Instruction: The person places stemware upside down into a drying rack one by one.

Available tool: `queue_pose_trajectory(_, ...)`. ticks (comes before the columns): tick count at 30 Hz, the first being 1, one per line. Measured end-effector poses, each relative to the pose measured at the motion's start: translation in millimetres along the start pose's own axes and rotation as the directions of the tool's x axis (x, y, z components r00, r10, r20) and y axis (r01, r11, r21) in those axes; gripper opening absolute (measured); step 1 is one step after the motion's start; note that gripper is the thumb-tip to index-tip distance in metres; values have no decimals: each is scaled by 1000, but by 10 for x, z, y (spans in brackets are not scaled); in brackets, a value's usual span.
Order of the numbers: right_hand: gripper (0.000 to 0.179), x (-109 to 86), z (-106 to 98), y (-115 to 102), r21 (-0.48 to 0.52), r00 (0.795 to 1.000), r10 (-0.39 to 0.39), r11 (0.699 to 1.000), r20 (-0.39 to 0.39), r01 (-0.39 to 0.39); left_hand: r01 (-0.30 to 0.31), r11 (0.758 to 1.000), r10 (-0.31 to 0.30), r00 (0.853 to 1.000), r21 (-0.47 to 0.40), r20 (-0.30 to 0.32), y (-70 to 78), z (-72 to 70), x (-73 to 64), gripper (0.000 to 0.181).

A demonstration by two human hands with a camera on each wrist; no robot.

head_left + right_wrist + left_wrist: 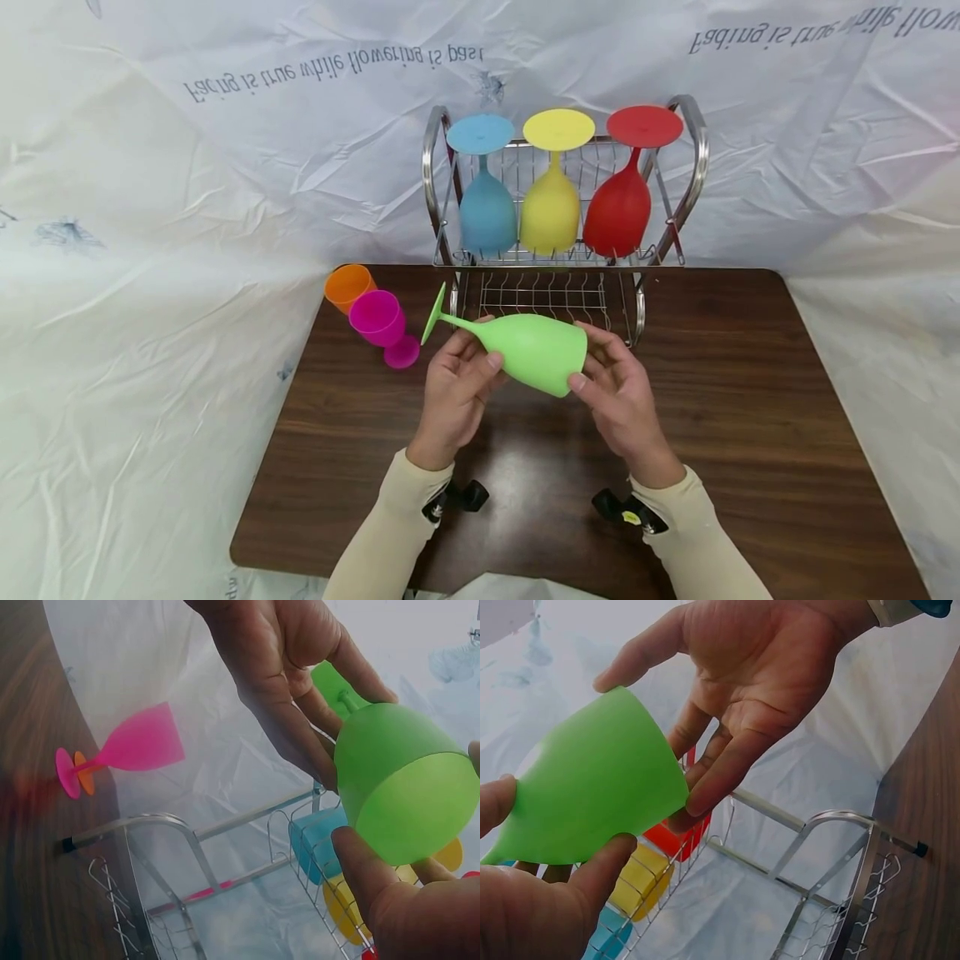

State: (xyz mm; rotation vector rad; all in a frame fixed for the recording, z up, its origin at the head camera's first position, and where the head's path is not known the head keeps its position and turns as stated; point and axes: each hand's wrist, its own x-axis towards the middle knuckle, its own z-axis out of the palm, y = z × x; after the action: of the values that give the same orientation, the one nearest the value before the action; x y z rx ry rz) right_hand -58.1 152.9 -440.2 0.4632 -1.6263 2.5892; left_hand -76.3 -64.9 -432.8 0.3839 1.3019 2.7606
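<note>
As fingers of left hand [453,392] grasp one green goblet [536,350] near its stem and those of right hand [621,396] its rim, before the rack [702,150], orienting seems in hand, the next move likely calling for inversion.

This is looking like a makeshift filming booth dressed with kitchen things. Creased white sheeting [187,192] is hanging around the back and sides of a dark wood-grain table [757,417], and printed lettering [333,67] is running across it. A metal dish rack [700,158] is standing on the table, bringing in the kitchen side, and its upper shelf is holding upturned blue, yellow and red goblets [551,218]. A pink goblet [377,321] and an orange goblet [348,287] are standing nearby. Wrist cameras [473,496] at the person's sleeves [386,533] are suggesting filming.
</note>
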Motion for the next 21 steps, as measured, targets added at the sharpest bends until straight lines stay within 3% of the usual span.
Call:
queue_pose_trajectory(6,64,21,-41,-26,-30,1000,4,1000,10,-4,-2,1000,2,1000,14,-11,-2,7,35,50)
queue_pose_trajectory(10,60,35,-103,-49,-94,1000,-4,996,-4,4,-61,991,62,998,118,-1,7,-3,68,56)
queue_pose_trajectory(13,54,55,-188,-58,-156,999,-27,987,-36,21,-113,962,113,993,250,14,-1,-29,111,58)
queue_pose_trajectory(17,47,105,-323,-64,-257,992,-49,966,-114,18,-122,915,126,992,385,15,-39,-55,195,55)
queue_pose_trajectory(19,45,134,-396,-65,-325,985,-54,946,-165,-2,-114,896,119,993,430,14,-78,-62,247,55)
queue_pose_trajectory(21,43,157,-465,-65,-424,974,-67,905,-216,-32,-112,871,116,993,478,21,-128,-68,300,56)
